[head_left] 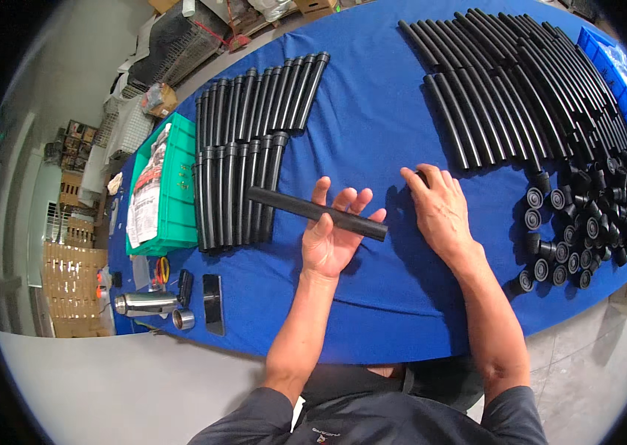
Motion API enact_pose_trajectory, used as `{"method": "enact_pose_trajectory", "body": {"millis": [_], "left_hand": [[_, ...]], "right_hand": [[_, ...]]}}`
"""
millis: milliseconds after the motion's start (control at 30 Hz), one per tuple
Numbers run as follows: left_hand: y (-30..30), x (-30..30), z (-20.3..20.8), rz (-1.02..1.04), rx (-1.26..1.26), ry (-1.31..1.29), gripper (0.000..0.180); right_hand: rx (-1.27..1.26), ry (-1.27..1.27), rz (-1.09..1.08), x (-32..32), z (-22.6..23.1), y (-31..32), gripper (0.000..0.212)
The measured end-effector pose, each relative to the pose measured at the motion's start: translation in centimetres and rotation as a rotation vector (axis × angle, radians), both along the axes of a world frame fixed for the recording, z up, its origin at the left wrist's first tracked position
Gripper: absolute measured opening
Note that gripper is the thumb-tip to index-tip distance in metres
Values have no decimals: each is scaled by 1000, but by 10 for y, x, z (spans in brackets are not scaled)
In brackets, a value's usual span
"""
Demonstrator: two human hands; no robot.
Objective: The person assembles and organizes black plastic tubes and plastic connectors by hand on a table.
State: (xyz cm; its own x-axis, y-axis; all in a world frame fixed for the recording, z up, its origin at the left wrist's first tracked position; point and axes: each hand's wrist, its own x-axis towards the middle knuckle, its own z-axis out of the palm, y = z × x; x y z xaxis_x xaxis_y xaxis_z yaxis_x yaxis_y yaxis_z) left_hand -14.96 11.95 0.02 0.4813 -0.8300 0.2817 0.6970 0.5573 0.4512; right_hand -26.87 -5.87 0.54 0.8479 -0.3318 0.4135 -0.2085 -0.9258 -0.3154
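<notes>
Blue cloth covers the bench (pixel 373 304). At its left edge stands a green crate (pixel 181 185); a metal flask (pixel 146 303) lies near the near-left corner. Right of the crate, capped tubes (pixel 311 93) lie in two rows.

Next, short of the middle of the near edge, is the left grip (pixel 323 252), palm up, pinching a black tube (pixel 291 204) above the cloth: thumb across the near side, fingers behind and beneath. Long axis: roughly along the near edge, slanted; left end toward the capped tubes and farther from that edge, right end nearer to it. Handling (estimated): light, stiff, not fragile; the smooth wall may slip or roll. Take hold at mid-length, thumb opposed to fingers, both ends free.

Farther right, the right grip (pixel 443 211) is palm down with fingers curled; whether it pinches anything cannot be told. Beyond it, plain tubes (pixel 543 81) extend toward the far-right corner, black caps (pixel 592 228) are heaped along the right edge, and a blue crate (pixel 616 78) stands at that corner.
</notes>
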Motion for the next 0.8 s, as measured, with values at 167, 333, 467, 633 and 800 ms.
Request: {"method": "enact_pose_trajectory", "body": {"millis": [167, 333, 467, 633, 800], "left_hand": [[-1, 5, -5, 148, 38, 83, 45], [-7, 1, -6, 204, 24, 134, 44], [-3, 9, -10, 227, 17, 168, 43], [-6, 3, -2, 271, 107, 184, 39], [-9, -2, -7, 245, 330, 23, 30]], "right_hand": [[1221, -105, 166, 3, 16, -4, 35], [1859, -154, 340, 4, 9, 14, 35], [1867, -99, 379, 6, 13, 17, 37], [1761, -103, 306, 5, 6, 17, 39], [1673, -154, 301, 7, 3, 15, 37]]}}
